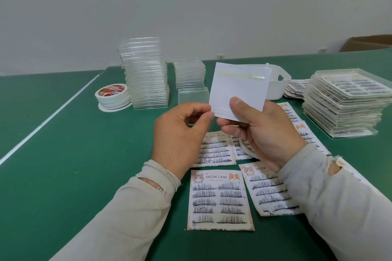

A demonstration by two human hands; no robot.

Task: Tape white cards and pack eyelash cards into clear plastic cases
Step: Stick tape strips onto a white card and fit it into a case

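Green worktop is filling the frame under a plain white wall. Clear cases are sitting empty in stacks at upper middle, and filled ones are piling up at right. A white tub is hiding its inside. The right hand is pinching a white card in the middle, and the left hand is pinching its corner. Eyelash cards are lying below, some partly covered by arms.
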